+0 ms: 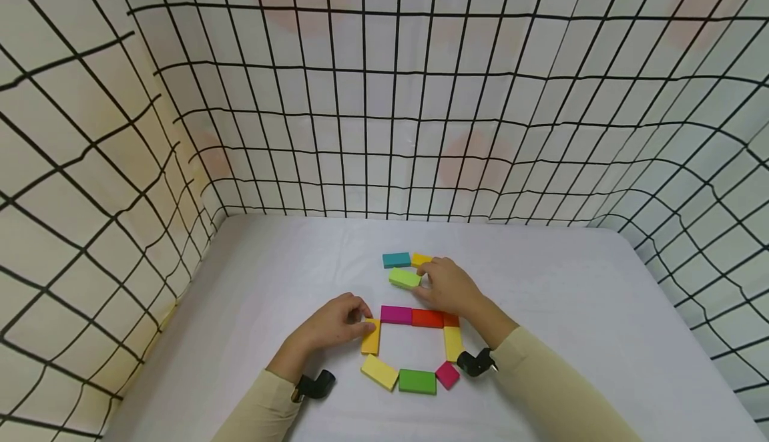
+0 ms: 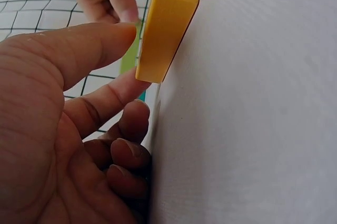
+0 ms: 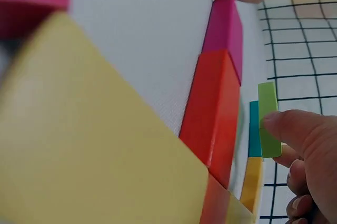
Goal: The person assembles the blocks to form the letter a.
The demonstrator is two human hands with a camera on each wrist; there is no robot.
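My right hand [image 1: 449, 286] pinches a lime green block [image 1: 405, 278] at its right end. In the right wrist view the thumb lies on the face of the lime block [image 3: 269, 119], and a finger is behind it. My left hand [image 1: 336, 322] has thumb and index finger at an orange-yellow block [image 1: 370, 340], the left side of a ring of blocks. The left wrist view shows the thumb tip at the face of this block [image 2: 167, 29] and the index finger at its end. The other left fingers are curled beneath.
The ring also has magenta [image 1: 396, 315], red [image 1: 427, 318], orange [image 1: 451, 320], yellow [image 1: 453, 344], pink [image 1: 447, 375], green [image 1: 417, 382] and pale yellow [image 1: 380, 372] blocks. Behind it lie teal [image 1: 396, 260] and yellow blocks [image 1: 421, 260]. Black netting [image 1: 394, 95] surrounds the white table [image 1: 288, 255].
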